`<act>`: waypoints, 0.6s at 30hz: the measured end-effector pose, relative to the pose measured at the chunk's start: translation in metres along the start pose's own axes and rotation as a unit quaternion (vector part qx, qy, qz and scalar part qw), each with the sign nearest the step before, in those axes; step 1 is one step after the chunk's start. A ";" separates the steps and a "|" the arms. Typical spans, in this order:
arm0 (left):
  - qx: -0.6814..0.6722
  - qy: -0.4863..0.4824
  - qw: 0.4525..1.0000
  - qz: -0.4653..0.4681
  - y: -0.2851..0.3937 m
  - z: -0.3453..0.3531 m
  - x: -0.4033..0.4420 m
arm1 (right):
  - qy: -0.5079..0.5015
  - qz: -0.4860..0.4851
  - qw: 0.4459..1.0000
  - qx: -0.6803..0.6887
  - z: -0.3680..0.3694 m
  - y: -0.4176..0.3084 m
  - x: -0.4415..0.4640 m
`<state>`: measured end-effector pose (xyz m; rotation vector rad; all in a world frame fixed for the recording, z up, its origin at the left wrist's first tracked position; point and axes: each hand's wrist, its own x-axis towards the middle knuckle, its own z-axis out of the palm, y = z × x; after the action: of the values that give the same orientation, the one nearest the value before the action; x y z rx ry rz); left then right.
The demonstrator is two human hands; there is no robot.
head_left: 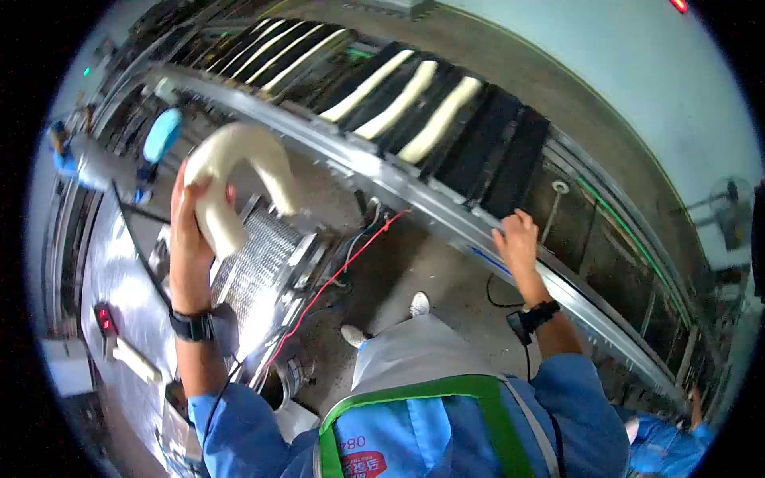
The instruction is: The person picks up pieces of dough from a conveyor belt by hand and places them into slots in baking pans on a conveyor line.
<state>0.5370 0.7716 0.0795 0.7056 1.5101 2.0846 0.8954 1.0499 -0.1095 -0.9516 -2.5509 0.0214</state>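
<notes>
The left hand [191, 215] is grasping one end of a thick, pale dough rope [239, 151], its fingers closing around it; the rope is arching over and hanging free in the air, on the person's side of the conveyor's near edge. The right hand [518, 243] is holding nothing, its fingers loosely bending and parting at that edge; whether they are pressing on it is hard to tell. The long conveyor [510, 163] is running diagonally, its black slats carrying pale strips [418, 103] crosswise towards the far left end. Below the rope a woven metal belt [259, 259] is shining, beside a steel worktop [111, 275]. A red cord [319, 288] is crossing above the grey floor [422, 267]. Beyond, a pale wall [637, 80] is curving, and co-workers in blue are standing at left [76, 155] and lower right [669, 446].
</notes>
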 end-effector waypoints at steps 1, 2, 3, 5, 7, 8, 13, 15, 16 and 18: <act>0.004 -0.029 0.999 0.027 0.006 0.039 0.015 | -0.003 0.006 1.000 0.006 0.000 0.000 0.000; 0.004 -0.076 0.997 0.029 0.006 0.065 0.035 | -0.005 0.006 1.000 0.010 -0.005 -0.003 0.001; 0.010 -0.070 0.997 0.030 0.007 0.098 0.045 | -0.003 0.013 1.000 0.005 -0.006 -0.003 -0.001; 0.022 -0.105 0.994 0.010 0.000 0.151 0.061 | -0.012 0.008 1.000 0.005 -0.004 0.000 -0.001; -0.025 -0.173 0.985 -0.004 -0.026 0.187 0.081 | -0.022 0.017 1.000 0.007 -0.005 0.002 -0.001; -0.063 -0.199 0.978 -0.007 -0.040 0.206 0.084 | -0.023 0.019 1.000 0.011 -0.005 0.003 -0.001; 0.338 -0.254 0.906 -0.031 -0.191 0.246 0.108 | -0.045 0.026 0.998 0.019 -0.002 0.006 0.004; 0.483 -0.377 0.788 -0.059 -0.232 0.230 0.087 | -0.046 0.027 0.998 0.019 -0.006 0.007 0.007; 0.528 -0.360 0.769 0.032 -0.224 0.218 0.071 | -0.044 0.032 0.998 0.019 -0.014 -0.001 0.006; 0.472 -0.358 0.796 0.124 -0.219 0.189 0.057 | -0.047 0.038 0.998 0.010 -0.014 -0.003 0.006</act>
<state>0.6325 1.0056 -0.0725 1.8641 1.9369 0.8026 0.8954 1.0495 -0.0939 -1.0627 -2.5937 0.1151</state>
